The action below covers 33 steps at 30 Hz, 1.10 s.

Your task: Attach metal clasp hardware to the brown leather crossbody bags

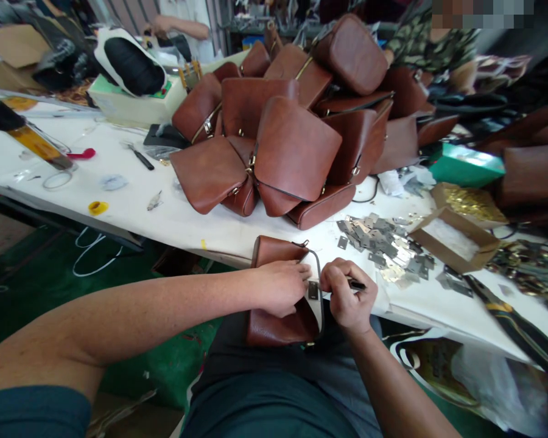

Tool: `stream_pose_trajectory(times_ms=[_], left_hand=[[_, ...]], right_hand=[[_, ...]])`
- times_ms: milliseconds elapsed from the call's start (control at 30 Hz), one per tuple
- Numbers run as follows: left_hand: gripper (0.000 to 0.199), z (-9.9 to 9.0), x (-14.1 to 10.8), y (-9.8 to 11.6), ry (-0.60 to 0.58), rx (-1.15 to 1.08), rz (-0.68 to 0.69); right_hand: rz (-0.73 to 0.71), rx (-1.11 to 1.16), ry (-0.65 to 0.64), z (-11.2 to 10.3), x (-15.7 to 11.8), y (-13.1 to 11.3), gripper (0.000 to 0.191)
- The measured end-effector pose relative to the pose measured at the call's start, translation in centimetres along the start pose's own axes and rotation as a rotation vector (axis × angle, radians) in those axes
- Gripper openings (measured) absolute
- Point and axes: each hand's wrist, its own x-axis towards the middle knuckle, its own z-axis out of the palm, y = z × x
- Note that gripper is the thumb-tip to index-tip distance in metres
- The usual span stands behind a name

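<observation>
Left hand [285, 287], half-curled, holds brown bag [274, 331] at table [228, 238] edge; right hand [351, 296] fisted round dark tool [357, 284]; bag pile [296, 152] set back.

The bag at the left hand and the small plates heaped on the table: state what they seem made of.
Bag: brown leather or imitation leather, softly glossy, judging by its smooth sheen. Small plates: probably metal, silvery-grey, some glinting brightly.
</observation>
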Motion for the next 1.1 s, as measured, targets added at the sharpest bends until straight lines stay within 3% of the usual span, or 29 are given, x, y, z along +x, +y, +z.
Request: stream_pose_trajectory(times_ms=[100,200,333,433,500,567,700,867,967,1000,1100], left_hand=[[0.039,-0.3,-0.1,0.2,-0.019,0.019,0.053],[0.043,-0.6,-0.2,0.4,-0.035,0.037,0.037],[0.049,-0.5,-0.1,0.8,-0.024,0.056,0.049],[0.051,-0.7,-0.2,1.2,0.0,0.083,0.052],[0.056,-1.3,-0.4,1.6,0.027,0.078,0.056],[0.063,-2.2,-0.9,2.1,0.077,0.047,0.041],[0.057,-3.1,-1.5,2.9,0.196,-0.034,-0.097],[0.029,-0.5,-1.1,3.4,0.358,-0.166,-0.364],[0.063,1.0,-1.1,4.0,0.492,-0.262,-0.473],[0.066,1.3,-1.3,4.3,0.471,-0.314,-0.493],[0.041,2.5,-1.6,5.6,0.235,-0.58,-0.595]], right_hand=[[0.12,-0.121,0.093,-2.6,-1.6,-0.6,0.042],[0.431,-0.241,0.093,-4.3,-5.1,0.3,0.043],[0.759,-0.046,-0.009,-3.4,-9.8,3.8,0.046],[0.786,0.146,0.023,-1.9,-10.8,5.1,0.048],[0.738,0.177,0.021,-1.9,-10.1,4.5,0.04],[0.689,0.163,-0.059,-2.9,-8.8,3.2,0.032],[0.622,0.007,-0.405,-6.5,-4.5,-0.3,0.027],[0.465,-0.349,-0.832,-8.6,2.2,-3.6,0.023],[0.408,-0.492,-1.04,-8.2,4.9,-4.5,0.026],[0.399,-0.525,-1.106,-7.9,5.4,-4.6,0.028],[0.385,-0.61,-1.254,-6.9,6.5,-4.6,0.031]])
